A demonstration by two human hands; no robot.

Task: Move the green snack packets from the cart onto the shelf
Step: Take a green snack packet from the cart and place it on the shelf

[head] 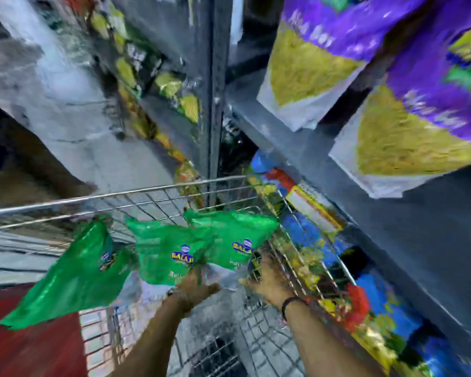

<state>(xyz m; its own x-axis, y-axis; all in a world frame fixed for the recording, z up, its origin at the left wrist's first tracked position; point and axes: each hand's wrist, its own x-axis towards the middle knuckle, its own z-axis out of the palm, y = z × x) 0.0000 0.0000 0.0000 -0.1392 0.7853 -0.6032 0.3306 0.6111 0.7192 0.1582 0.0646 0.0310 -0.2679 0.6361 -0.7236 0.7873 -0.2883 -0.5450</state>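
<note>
While the whole picture is smeared with blur, these points can be read:

Green snack packets (158,254): three joined in a strip, lifted above the cart, spanning the lower left to the centre of the frame.
Left hand (195,285): closed on the bottom edge of the middle packet, at lower centre.
Right hand (267,278): fingers spread, at the lower edge of the rightmost packet; whether it grips or only touches, I cannot tell.
Wristband (292,302): dark, on the right wrist.
Cart (114,195): wire basket, its rim crossing mid-frame beneath the packets.
Shelf (324,156): grey, running diagonally down the right side.
Purple packets (408,123): two, overhanging the shelf edge at upper right.
Lower shelf goods (324,257): blue, red and yellow packs, too blurred to name.
</note>
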